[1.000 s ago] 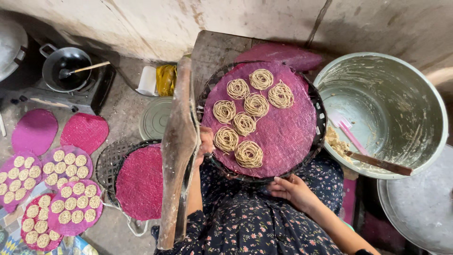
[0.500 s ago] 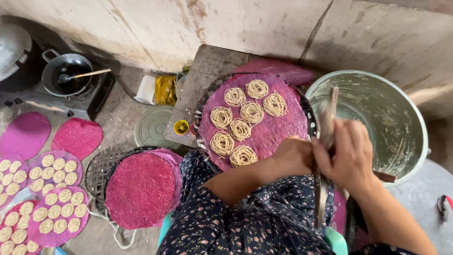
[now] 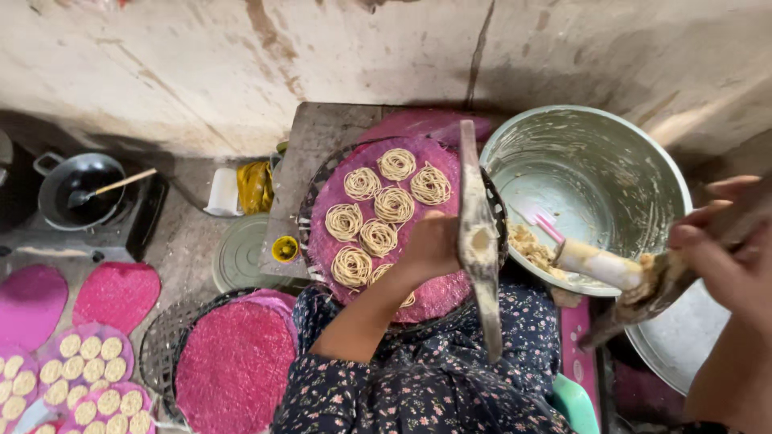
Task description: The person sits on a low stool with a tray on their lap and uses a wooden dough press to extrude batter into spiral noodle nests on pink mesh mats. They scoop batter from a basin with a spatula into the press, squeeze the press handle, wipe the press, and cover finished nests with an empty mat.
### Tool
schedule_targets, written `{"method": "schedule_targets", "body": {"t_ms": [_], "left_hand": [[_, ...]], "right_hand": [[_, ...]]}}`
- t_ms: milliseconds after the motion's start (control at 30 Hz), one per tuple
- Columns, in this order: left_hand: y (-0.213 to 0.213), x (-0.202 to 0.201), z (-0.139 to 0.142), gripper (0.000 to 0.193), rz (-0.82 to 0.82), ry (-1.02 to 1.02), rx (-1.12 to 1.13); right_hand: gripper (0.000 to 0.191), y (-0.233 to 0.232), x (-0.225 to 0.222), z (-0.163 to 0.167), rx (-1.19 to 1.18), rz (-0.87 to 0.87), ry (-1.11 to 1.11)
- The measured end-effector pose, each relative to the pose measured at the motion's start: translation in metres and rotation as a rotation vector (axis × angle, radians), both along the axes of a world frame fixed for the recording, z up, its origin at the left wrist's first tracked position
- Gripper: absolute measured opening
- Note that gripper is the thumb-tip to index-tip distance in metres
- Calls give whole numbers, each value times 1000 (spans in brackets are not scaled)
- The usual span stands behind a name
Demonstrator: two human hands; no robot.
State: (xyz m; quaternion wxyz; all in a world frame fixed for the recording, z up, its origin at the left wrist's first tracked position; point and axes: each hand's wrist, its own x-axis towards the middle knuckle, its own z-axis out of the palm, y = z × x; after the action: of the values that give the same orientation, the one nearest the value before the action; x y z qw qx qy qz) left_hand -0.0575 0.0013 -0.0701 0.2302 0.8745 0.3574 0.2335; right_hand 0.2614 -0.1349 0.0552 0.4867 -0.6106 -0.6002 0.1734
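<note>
My left hand [image 3: 430, 247] grips a long wooden press arm [image 3: 479, 241], held upright over the right edge of a round tray [image 3: 322, 173]. The tray is lined with purple cloth and carries several coiled noodle nests [image 3: 378, 210]. At the frame's right side my right hand [image 3: 720, 257] holds the other wooden press arm [image 3: 643, 299], which has a pale cylindrical plunger [image 3: 597, 264] smeared with dough. The plunger points into a large metal bowl [image 3: 599, 157]. A lump of dough [image 3: 527, 243] and a pink spatula [image 3: 548, 228] lie in the bowl.
A wicker tray with bare pink cloth [image 3: 233, 366] sits lower left. Pink mats with several round discs [image 3: 80, 378] lie at the far left. A black pan with a spoon [image 3: 80, 191] stands on a stove. A metal lid [image 3: 241, 255] and a small yellow cup [image 3: 284, 249] lie by the tray.
Both hands were together on the press near the bowl. Now the two arms are swung apart: the left holds one over the tray's edge, the right holds the plunger arm out to the right.
</note>
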Motion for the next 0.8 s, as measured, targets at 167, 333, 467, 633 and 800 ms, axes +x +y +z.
{"method": "schedule_targets", "body": {"t_ms": [167, 333, 467, 633, 800], "left_hand": [[21, -3, -44, 69, -331, -624, -320], [9, 29, -13, 51, -790, -1270, -726], [3, 10, 21, 41, -677, -1496, -538], [-15, -25, 32, 39, -447, -1371, -457], [-22, -28, 40, 37, -346, -1280, -398]], "right_hand": [[41, -10, 11, -41, 515, -229, 843], [33, -8, -56, -112, 707, 94, 1404], [39, 3, -40, -162, 78, -75, 8], [18, 12, 1, -219, -718, -205, -887], [18, -13, 33, -229, -740, -147, -1028]]}}
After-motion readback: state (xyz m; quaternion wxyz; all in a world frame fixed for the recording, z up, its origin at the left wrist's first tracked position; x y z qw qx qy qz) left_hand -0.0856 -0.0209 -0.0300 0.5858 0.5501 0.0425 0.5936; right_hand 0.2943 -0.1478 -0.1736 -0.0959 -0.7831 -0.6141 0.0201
